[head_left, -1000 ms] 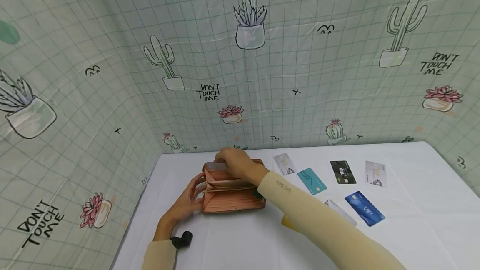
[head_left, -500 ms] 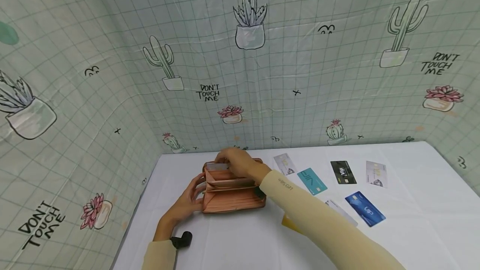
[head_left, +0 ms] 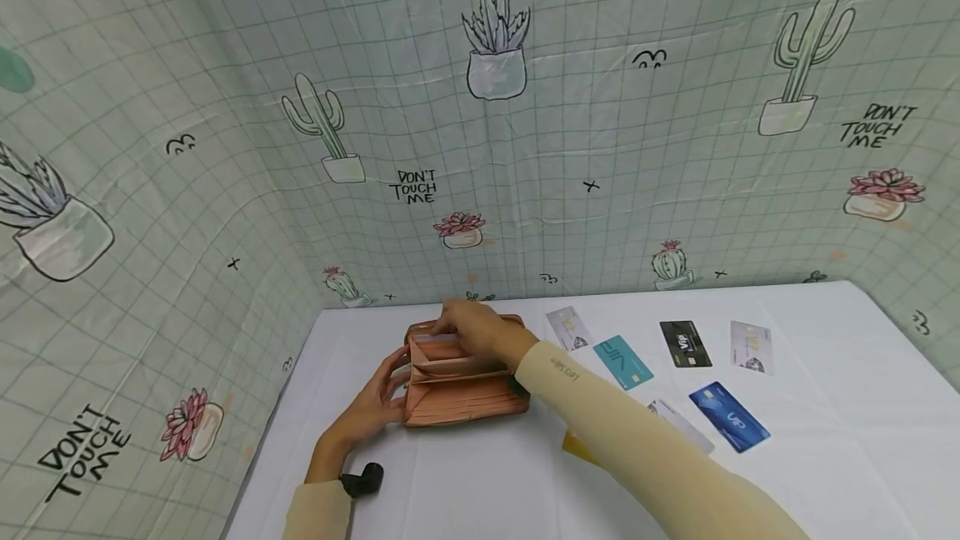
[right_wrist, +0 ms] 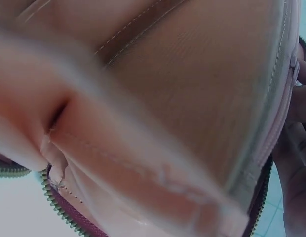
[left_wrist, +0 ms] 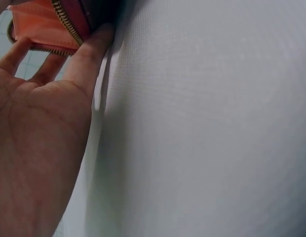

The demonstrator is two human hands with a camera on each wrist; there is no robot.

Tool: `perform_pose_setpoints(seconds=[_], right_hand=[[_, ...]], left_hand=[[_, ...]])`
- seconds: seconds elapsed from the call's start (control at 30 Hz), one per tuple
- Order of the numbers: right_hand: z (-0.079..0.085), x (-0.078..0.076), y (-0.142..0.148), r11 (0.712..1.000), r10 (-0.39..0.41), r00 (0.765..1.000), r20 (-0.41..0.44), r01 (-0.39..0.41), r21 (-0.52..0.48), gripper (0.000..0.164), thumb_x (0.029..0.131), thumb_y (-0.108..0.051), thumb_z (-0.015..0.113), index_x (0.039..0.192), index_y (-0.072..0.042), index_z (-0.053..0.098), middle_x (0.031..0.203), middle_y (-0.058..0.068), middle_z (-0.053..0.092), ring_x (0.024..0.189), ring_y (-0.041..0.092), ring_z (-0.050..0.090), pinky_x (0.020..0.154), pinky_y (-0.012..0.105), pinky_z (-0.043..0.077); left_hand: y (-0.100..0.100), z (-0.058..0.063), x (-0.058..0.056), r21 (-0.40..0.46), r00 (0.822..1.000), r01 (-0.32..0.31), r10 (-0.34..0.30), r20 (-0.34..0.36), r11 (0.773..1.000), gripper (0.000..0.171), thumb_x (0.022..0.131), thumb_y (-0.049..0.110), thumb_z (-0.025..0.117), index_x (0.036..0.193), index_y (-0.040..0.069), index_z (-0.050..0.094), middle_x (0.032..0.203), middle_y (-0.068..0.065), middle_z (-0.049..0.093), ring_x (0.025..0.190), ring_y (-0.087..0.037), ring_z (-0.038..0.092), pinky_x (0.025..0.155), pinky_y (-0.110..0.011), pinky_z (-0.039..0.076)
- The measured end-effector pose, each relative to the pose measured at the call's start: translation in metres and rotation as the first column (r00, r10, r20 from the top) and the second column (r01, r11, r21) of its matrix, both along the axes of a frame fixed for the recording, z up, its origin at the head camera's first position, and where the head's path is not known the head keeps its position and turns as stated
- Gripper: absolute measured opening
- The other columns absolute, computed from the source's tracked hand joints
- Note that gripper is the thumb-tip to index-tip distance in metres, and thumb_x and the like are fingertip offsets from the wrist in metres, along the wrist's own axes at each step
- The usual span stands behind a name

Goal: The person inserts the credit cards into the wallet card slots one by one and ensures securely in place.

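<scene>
An orange-brown zip wallet [head_left: 468, 407] lies spread open at the table's left half, its pleated compartments facing up. My left hand [head_left: 371, 402] holds the wallet's left end; in the left wrist view its fingers [left_wrist: 89, 59] reach along the brass-toothed zip edge. My right hand [head_left: 480, 332] reaches over the wallet into its rear compartment with bent fingers, the fingertips hidden. In the right wrist view the lining [right_wrist: 192, 89] fills most of the frame, and fingers [right_wrist: 296, 163] show past the rear zip edge. Whether the right fingers pinch anything is not visible.
Right of the wallet lie several loose cards: a silver one [head_left: 568, 328], a teal one [head_left: 624, 362], a black VIP one [head_left: 686, 344], another silver one [head_left: 752, 347] and a blue VIP one [head_left: 730, 416]. A pale card [head_left: 682, 426] and a yellow one [head_left: 579, 448] are partly under the right sleeve.
A pale flat piece by the right fingers, visible at the wallet's rear earlier, has sunk almost out of sight. The right hand has shifted slightly down and right; the left hand stays put.
</scene>
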State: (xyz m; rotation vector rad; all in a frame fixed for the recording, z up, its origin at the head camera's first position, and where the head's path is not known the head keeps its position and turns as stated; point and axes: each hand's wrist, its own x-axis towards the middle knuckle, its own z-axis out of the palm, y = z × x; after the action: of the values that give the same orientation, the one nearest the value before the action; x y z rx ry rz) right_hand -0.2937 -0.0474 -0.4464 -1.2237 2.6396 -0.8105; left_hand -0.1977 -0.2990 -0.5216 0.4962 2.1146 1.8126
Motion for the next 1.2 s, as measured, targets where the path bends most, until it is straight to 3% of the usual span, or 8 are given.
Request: perform_pose_setpoints(seconds=[0.17, 0.33, 0.57, 0.73, 1.03, 1.2], right_hand=[[0.002, 0.002, -0.001, 0.997, 0.022, 1.0, -0.012, -0.021, 0.078, 0.038, 0.101, 0.007, 0.065, 0.13, -0.013, 0.077, 0.108, 0.004, 0.063, 0.098, 0.019, 0.064, 0.083, 0.031, 0.054], [0.005, 0.002, 0.005, 0.995, 0.058, 0.998, 0.011, -0.059, 0.078, 0.038, 0.101, 0.006, 0.065, 0.133, -0.011, 0.075, 0.111, 0.005, 0.064, 0.1, 0.019, 0.064, 0.084, 0.031, 0.053], [0.009, 0.006, 0.025, 0.99, 0.079, 0.995, 0.068, -0.071, -0.121, 0.042, 0.099, 0.015, 0.056, 0.133, -0.004, 0.073, 0.127, 0.011, 0.072, 0.121, 0.026, 0.067, 0.103, 0.038, 0.054], [0.016, 0.013, 0.053, 0.961, 0.083, 0.994, 0.072, -0.061, -0.268, 0.037, 0.098, 0.013, 0.058, 0.129, -0.002, 0.073, 0.126, 0.013, 0.073, 0.12, 0.028, 0.068, 0.103, 0.037, 0.055], [0.014, 0.029, 0.121, 0.923, -0.064, 0.988, 0.14, 0.112, -0.368, 0.031, 0.097, 0.011, 0.065, 0.125, -0.001, 0.073, 0.124, 0.013, 0.073, 0.115, 0.031, 0.069, 0.096, 0.043, 0.058], [0.004, 0.039, 0.16, 0.895, -0.176, 0.972, 0.153, 0.223, -0.385, 0.031, 0.095, 0.013, 0.066, 0.123, 0.002, 0.073, 0.121, 0.015, 0.073, 0.108, 0.032, 0.071, 0.092, 0.043, 0.06]], left_hand=[[0.001, 0.003, 0.001, -0.019, 1.0, -0.01, 0.01, 0.024, 1.0, 0.105, 0.089, -0.007, 0.074, 0.17, 0.007, 0.009, 0.172, -0.025, 0.01, 0.156, -0.045, 0.018, 0.107, -0.02, 0.044], [0.004, 0.005, 0.0, -0.029, 0.999, -0.024, 0.025, 0.032, 0.999, 0.105, 0.088, -0.004, 0.075, 0.169, 0.007, 0.009, 0.171, -0.027, 0.011, 0.155, -0.044, 0.021, 0.107, -0.02, 0.043], [0.007, 0.004, 0.0, -0.029, 0.998, -0.048, 0.05, 0.047, 0.998, 0.106, 0.086, -0.005, 0.074, 0.169, 0.009, 0.01, 0.171, -0.025, 0.013, 0.154, -0.041, 0.024, 0.107, -0.02, 0.044], [0.008, 0.004, 0.0, -0.03, 0.997, -0.059, 0.06, 0.045, 0.998, 0.108, 0.084, -0.005, 0.073, 0.169, 0.01, 0.009, 0.171, -0.025, 0.012, 0.154, -0.044, 0.023, 0.106, -0.02, 0.044], [0.006, 0.003, -0.001, -0.047, 0.998, -0.055, 0.056, 0.023, 0.997, 0.107, 0.085, -0.004, 0.073, 0.169, 0.008, 0.009, 0.171, -0.026, 0.012, 0.153, -0.041, 0.026, 0.105, -0.021, 0.045], [0.007, 0.002, 0.0, -0.051, 0.998, -0.052, 0.053, 0.028, 0.997, 0.108, 0.083, -0.007, 0.071, 0.169, 0.007, 0.007, 0.171, -0.027, 0.011, 0.154, -0.048, 0.02, 0.105, -0.019, 0.044]])
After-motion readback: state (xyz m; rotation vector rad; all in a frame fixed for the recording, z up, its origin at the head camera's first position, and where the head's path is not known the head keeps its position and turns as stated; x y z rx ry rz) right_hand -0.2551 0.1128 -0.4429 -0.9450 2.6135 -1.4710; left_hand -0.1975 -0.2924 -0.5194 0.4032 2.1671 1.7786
